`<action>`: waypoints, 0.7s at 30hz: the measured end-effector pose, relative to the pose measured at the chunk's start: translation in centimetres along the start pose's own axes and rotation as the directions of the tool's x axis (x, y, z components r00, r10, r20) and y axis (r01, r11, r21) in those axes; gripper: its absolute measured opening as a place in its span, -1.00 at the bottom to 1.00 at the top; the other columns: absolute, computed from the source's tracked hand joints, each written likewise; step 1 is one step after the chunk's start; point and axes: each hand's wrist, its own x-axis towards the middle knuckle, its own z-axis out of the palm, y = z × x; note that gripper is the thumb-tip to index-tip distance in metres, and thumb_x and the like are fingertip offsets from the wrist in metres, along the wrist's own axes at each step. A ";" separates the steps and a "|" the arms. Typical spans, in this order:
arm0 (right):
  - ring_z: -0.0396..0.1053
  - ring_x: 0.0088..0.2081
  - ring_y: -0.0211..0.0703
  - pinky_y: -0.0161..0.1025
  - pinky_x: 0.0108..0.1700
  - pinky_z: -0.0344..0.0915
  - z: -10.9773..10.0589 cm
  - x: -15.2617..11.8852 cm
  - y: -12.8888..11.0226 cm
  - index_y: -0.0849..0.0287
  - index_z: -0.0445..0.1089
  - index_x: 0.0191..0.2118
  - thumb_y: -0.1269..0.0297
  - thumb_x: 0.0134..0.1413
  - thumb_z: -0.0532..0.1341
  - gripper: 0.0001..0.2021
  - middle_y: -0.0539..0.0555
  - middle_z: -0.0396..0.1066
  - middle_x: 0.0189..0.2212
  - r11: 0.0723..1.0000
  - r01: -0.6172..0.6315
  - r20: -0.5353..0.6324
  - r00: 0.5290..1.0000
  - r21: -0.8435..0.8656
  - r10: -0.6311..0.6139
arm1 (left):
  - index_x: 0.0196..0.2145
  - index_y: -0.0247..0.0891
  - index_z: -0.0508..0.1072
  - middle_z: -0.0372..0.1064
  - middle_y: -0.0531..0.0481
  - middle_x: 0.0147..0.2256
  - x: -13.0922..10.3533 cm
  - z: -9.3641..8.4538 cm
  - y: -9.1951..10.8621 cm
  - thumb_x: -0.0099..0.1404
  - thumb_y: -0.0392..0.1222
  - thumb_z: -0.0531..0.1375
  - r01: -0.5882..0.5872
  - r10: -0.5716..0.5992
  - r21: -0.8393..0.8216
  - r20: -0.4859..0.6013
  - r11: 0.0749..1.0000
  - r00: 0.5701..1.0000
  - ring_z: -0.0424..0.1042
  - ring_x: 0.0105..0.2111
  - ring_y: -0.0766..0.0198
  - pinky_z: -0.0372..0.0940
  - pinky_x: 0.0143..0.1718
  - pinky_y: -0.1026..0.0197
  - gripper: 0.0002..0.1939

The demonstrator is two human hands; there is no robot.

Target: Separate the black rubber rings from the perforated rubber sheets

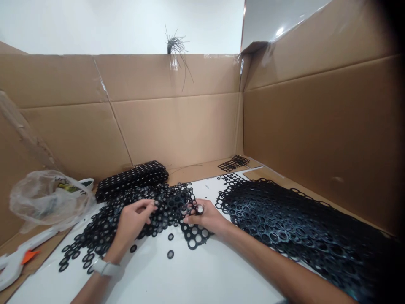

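My left hand [133,217], with a pale band on its wrist, is at the edge of a pile of loose small black rings [110,223]. Its thumb and forefinger close around what looks like one small black ring at the fingertips. My right hand [207,217] grips a piece of black ring mesh [196,237] made of joined rings; the lower part hangs under the fingers near the white board. Its upper part overlaps the pile, so its far edge is hard to make out. A few rings, such as a single ring [170,254], lie apart on the white board [177,283].
A large heap of black ring mesh [284,215] spreads on the right. Behind the pile sits a folded black perforated stack [133,177]. At left are a clear plastic bag [41,202] and a white glue gun [19,261]. Cardboard walls [177,126] enclose the back and sides.
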 end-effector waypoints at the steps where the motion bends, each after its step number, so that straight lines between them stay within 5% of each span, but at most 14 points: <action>1: 0.45 -0.31 -0.24 -0.27 -0.20 0.38 -0.2 0.0 0.0 0.23 0.53 -0.15 0.16 -0.32 0.64 -0.45 0.00 0.51 -0.32 1.000 -0.010 -0.003 1.000 0.011 0.010 | -0.19 -0.23 0.70 0.65 -0.05 -0.35 0.4 -1.0 -0.4 0.29 0.18 0.29 0.002 0.003 0.064 -0.069 0.998 0.998 0.44 -0.58 0.24 0.35 -0.47 0.22 -0.58; 4: 0.48 -0.27 -0.21 -0.25 -0.17 0.43 -0.5 0.0 -0.3 0.23 0.53 -0.12 0.21 -0.33 0.65 -0.43 0.05 0.56 -0.23 0.998 -0.044 0.013 0.999 0.036 0.044 | -0.14 -0.11 0.72 0.66 0.01 -0.29 1.2 -3.2 -1.2 0.34 0.18 0.29 -0.061 0.124 0.360 -0.154 0.931 0.980 0.49 -0.49 0.21 0.32 -0.41 0.23 -0.63; 7: 0.51 -0.20 -0.17 -0.22 -0.12 0.45 -0.5 -0.1 -0.8 0.23 0.52 -0.10 0.27 -0.41 0.65 -0.38 0.11 0.60 -0.13 0.998 -0.049 0.067 0.997 0.036 0.047 | -0.09 -0.04 0.70 0.64 0.05 -0.09 0.8 -3.2 -0.9 0.42 0.10 0.27 -0.232 0.312 0.500 -0.082 0.834 0.946 0.45 -0.47 0.28 0.29 -0.40 0.25 -0.72; 12: 0.49 -0.27 -0.20 -0.26 -0.18 0.43 -0.2 -0.2 -0.8 0.24 0.48 -0.15 0.32 -0.45 0.64 -0.39 0.00 0.57 -0.29 0.994 -0.054 0.021 0.998 0.097 0.052 | -0.02 -0.12 0.65 0.60 0.03 -0.15 -1.4 0.2 1.1 0.53 -0.08 0.21 -0.575 0.592 0.358 0.072 0.736 0.803 0.35 -0.50 0.39 0.33 -0.34 0.31 -0.78; 15: 0.51 -0.31 -0.20 -0.25 -0.19 0.43 -0.1 -0.2 -0.8 0.23 0.45 -0.11 0.33 -0.46 0.64 -0.34 0.00 0.57 -0.31 0.979 -0.102 0.003 0.995 0.178 0.103 | 0.00 -0.12 0.62 0.58 0.05 -0.20 -2.8 2.0 2.1 0.52 -0.14 0.24 -0.684 0.664 0.266 0.174 0.680 0.727 0.33 -0.53 0.43 0.30 -0.42 0.33 -0.81; 21: 0.54 -0.29 -0.20 -0.27 -0.17 0.44 0.0 -0.4 -1.1 0.21 0.43 -0.11 0.35 -0.45 0.65 -0.33 0.05 0.61 -0.28 0.962 -0.117 0.030 0.993 0.248 0.113 | 0.05 -0.13 0.60 0.58 0.00 -0.05 -3.8 3.4 2.2 0.51 -0.07 0.27 -0.686 0.627 0.279 0.280 0.672 0.727 0.42 -0.52 0.44 0.38 -0.40 0.30 -0.77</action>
